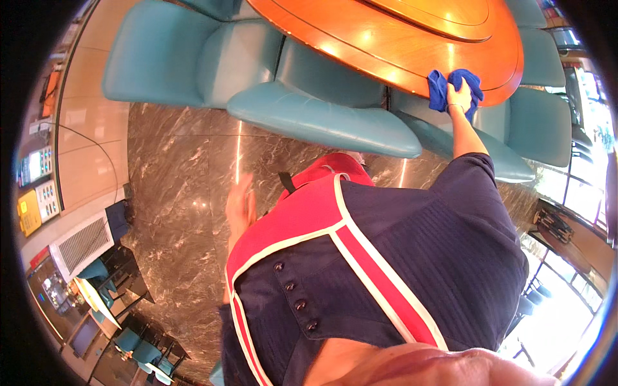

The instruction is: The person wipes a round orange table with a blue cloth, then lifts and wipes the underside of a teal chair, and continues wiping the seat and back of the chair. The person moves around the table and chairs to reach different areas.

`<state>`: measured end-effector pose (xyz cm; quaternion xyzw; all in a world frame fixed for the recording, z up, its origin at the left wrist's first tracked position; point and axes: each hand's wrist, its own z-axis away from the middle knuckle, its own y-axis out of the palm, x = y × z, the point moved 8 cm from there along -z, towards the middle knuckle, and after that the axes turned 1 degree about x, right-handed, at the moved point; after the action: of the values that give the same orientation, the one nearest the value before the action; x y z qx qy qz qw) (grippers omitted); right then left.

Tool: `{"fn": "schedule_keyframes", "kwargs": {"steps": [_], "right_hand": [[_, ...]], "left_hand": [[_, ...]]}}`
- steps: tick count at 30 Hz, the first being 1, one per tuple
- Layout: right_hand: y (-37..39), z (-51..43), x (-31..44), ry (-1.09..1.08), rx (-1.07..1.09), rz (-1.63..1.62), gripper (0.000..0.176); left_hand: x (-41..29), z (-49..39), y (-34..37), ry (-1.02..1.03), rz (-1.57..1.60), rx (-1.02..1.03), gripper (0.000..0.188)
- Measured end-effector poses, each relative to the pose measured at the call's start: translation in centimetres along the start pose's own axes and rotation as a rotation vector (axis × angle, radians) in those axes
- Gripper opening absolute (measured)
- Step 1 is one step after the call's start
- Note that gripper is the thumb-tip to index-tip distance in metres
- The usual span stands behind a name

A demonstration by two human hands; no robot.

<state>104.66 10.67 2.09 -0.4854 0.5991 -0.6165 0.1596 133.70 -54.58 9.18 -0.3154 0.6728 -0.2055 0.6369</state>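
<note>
My right hand (459,97) grips a bunched blue cloth (466,77), part of which spreads out to the left of the fingers. The cloth lies on the rim of a glossy orange-brown round wooden table (367,48), and some of it hangs past the edge. The right arm is stretched out towards the table. My left hand (240,202) hangs low beside the red apron (285,227), over the floor. It is blurred, looks bare of any object, and its fingers seem apart.
Teal upholstered chairs (318,116) stand close around the table, their backs between it and my body. A raised round turntable (434,17) sits on the tabletop. Dark marble-patterned floor (174,193) stretches left, towards a white vented unit (83,243) and more chairs (130,340).
</note>
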Motion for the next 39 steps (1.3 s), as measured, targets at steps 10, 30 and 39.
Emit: {"fn": "schedule_keyframes", "kwargs": {"steps": [10,30,39], "right_hand": [[5.7,9.6,19.4,-0.61,0.058,-0.177,0.049],[20.6,14.0,55.8,-1.002,0.422,-0.298,0.056],[6.8,5.2,26.7,-0.32,-0.115,-0.096,0.05]], "left_hand": [[23.0,20.2,-13.5,-0.717,0.379,-0.415,0.034],[15.7,-50.0,-25.7,0.262,-0.933,-0.205,0.045],[26.1,-52.6,-29.2,-0.051,-0.507,0.052,0.079]]}}
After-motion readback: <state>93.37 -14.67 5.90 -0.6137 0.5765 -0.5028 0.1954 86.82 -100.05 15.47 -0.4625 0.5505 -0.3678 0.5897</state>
